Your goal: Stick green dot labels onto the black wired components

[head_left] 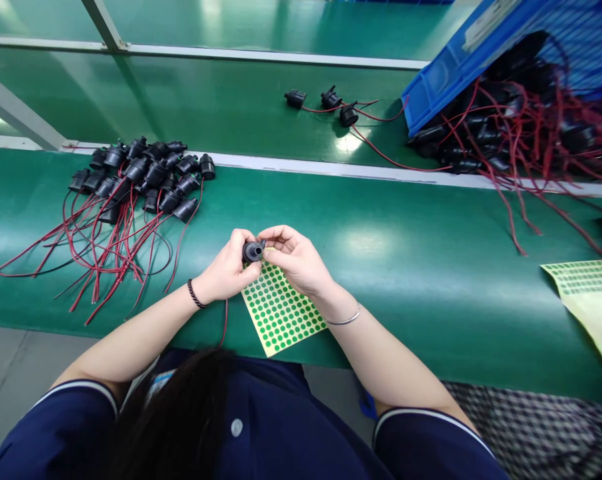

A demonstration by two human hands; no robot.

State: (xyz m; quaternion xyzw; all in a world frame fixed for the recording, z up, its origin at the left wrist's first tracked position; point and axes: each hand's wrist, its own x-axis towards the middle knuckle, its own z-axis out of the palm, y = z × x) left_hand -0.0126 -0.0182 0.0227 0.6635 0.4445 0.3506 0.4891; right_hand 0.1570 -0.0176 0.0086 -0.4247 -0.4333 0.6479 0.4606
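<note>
While no writing could be read, the left hand [227,270] gripped a black connector [253,251] near the tabletop's [405,267] front edge; the right hand [295,260] pinched it above the green-dot sticker sheet [281,313].

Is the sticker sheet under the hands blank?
No: the sticker sheet is covered in rows of green dots, and both hands, left hand and right hand, hold a black connector above it.

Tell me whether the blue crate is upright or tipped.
Tipped. The blue crate lies on its side, its opening facing the belt, with black connectors and red wires spilling out.
</note>
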